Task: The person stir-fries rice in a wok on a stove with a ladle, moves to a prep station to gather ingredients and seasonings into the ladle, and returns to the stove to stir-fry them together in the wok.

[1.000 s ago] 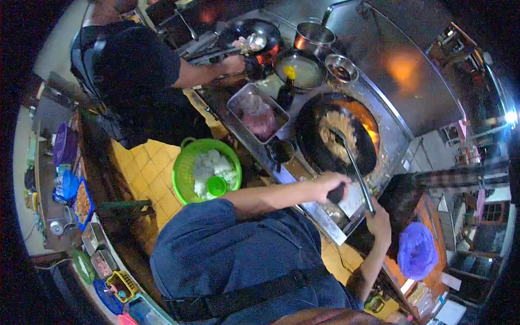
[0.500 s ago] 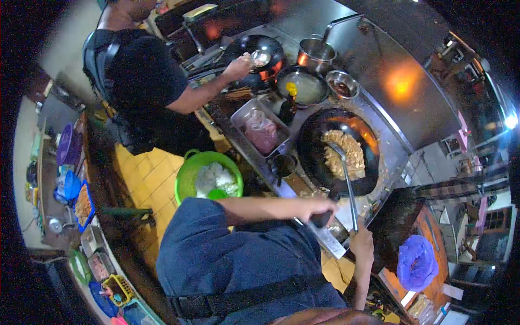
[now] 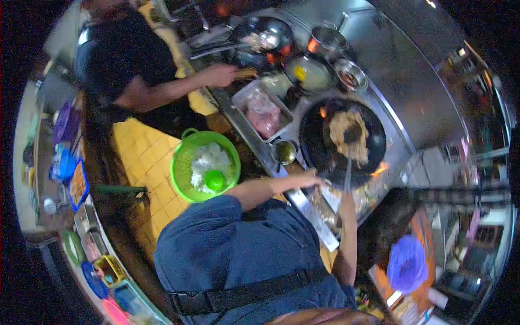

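Note:
My right hand [image 3: 347, 206] is closed around the handle of a long metal ladle [image 3: 349, 172]. The ladle's round dark bowl lies on light brown chopped food [image 3: 358, 149] inside a large black wok [image 3: 314, 149]. My left hand [image 3: 295, 182] is at the wok's near left edge, above the counter's metal front ledge [image 3: 317, 222]. Motion smears its fingers, so I cannot make out whether they grip anything. Close to that hand, a small metal pot [image 3: 284, 152] stands beside the wok.
Left of the wok is a tray of raw meat [image 3: 264, 115]. Behind it are a pan of pale liquid [image 3: 317, 73], a bowl [image 3: 351, 76] and a second wok [image 3: 271, 38]. A green basket [image 3: 176, 173] is at my left; a co-worker's hand [image 3: 221, 75] reaches over the counter.
My left hand has moved forward and left, away from a dark rounded thing. The ladle has turned and its bowl now rests on the food. The co-worker's hand has come back from the far wok.

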A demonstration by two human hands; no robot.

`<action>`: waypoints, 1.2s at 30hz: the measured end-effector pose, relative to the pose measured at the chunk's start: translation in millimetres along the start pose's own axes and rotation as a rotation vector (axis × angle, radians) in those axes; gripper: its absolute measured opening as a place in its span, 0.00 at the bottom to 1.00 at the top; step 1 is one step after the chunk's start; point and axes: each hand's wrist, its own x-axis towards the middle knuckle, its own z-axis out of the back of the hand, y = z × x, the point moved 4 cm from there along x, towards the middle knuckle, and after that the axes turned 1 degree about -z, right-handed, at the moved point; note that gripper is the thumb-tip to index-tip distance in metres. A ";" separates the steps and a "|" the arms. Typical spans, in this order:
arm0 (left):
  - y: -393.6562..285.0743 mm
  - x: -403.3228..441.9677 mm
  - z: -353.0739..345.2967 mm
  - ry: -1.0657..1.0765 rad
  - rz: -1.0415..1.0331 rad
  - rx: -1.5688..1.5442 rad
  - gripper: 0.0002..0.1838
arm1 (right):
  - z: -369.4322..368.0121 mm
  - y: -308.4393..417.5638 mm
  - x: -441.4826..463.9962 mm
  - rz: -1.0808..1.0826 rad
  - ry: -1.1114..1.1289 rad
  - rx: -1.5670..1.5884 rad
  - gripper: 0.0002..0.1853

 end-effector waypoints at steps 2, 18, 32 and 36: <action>27.6 41.0 2.9 -0.017 -0.117 0.069 0.08 | 28.8 -11.2 -0.1 -0.021 0.113 -0.169 0.18; 34.3 56.3 0.9 0.092 0.040 -0.211 0.08 | 124.6 1.2 2.9 0.023 0.059 -0.357 0.16; -71.1 -33.2 -44.9 0.341 0.438 -0.790 0.09 | 145.6 63.7 -106.4 0.093 0.070 -0.604 0.22; -72.9 -81.0 -58.2 0.065 0.249 -0.339 0.08 | 131.4 57.4 -112.9 0.107 -0.001 -0.516 0.26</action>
